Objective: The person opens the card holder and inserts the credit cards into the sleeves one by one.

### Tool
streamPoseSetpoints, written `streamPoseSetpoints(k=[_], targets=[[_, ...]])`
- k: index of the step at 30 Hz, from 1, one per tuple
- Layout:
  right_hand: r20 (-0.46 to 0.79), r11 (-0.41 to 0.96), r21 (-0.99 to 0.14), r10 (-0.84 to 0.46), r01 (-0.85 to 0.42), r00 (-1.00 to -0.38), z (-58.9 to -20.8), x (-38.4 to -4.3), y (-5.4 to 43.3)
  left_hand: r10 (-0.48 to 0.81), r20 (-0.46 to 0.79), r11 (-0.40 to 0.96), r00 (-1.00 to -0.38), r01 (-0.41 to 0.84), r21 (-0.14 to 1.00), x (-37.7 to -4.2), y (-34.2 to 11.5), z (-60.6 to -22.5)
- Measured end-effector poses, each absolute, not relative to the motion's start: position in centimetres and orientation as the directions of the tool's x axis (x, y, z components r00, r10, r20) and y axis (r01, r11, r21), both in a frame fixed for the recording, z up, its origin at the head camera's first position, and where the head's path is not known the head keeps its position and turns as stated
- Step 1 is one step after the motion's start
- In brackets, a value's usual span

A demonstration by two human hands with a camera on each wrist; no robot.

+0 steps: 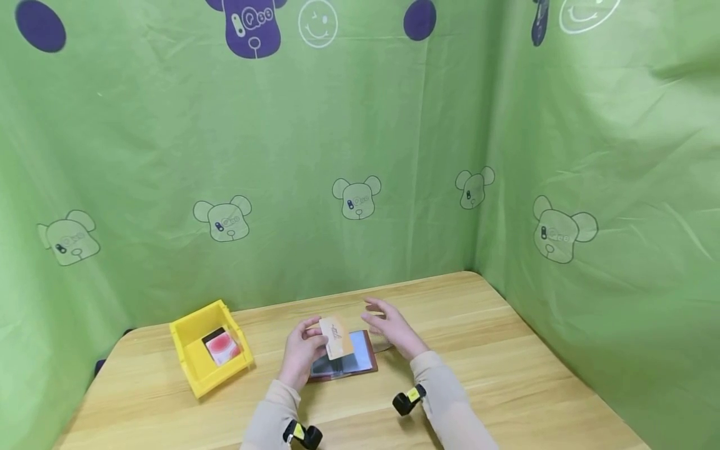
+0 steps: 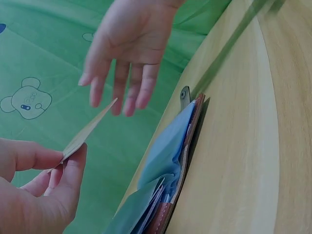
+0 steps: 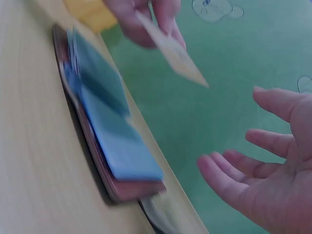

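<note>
My left hand [image 1: 300, 352] pinches a cream and orange card [image 1: 336, 338] by its left edge, thumb against fingers. Below the card an open card holder [image 1: 360, 360] lies on the table, brown-red outside with clear bluish plastic sleeves [image 3: 124, 146]. Its strap with a snap button [image 2: 185, 97] sticks out at the far end. My right hand [image 1: 394, 326] hovers to the right of the card, fingers spread and loosely bent, touching nothing. In the right wrist view a gap separates its fingertips [image 3: 207, 163] from the card.
A yellow bin [image 1: 197, 381] stands at the left of the wooden table [image 1: 478, 331], with a red and white card [image 1: 222, 345] inside. Green curtains [image 1: 292, 262] printed with bear heads hang behind the table and at both sides.
</note>
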State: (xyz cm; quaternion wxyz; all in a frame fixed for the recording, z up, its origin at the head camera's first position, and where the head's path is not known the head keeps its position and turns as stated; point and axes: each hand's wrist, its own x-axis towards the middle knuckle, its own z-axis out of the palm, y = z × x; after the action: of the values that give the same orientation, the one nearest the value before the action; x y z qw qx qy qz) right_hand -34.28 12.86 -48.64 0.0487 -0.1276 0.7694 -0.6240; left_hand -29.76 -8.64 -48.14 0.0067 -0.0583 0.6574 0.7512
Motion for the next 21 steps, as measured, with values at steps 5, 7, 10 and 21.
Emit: streamPoseSetpoints(k=[5, 7, 10, 21], targets=[[0.005, 0.048, -0.999, -0.41, -0.027, -0.912, -48.1, -33.5, 11.7, -0.057, -0.096, -0.126, -0.994, -0.088, 0.988, -29.6, -8.6, -48.0], [-0.01, 0.047, -0.999, -0.44, -0.011, -0.898, -48.0, -33.3, 11.4, -0.048, -0.093, -0.122, -0.995, -0.087, 0.989, -29.6, -8.6, -48.1], [-0.021, 0.059, -0.998, -0.462, -0.007, -0.887, -48.1, -33.1, 11.1, -0.026, -0.091, -0.128, -0.995, -0.087, 0.988, -29.4, -8.6, -48.0], [0.062, 0.079, -0.991, -0.422, -0.105, -0.904, -48.4, -33.1, 10.6, -0.002, -0.033, -0.014, -0.999, -0.033, 0.999, -29.5, -9.0, -47.4]])
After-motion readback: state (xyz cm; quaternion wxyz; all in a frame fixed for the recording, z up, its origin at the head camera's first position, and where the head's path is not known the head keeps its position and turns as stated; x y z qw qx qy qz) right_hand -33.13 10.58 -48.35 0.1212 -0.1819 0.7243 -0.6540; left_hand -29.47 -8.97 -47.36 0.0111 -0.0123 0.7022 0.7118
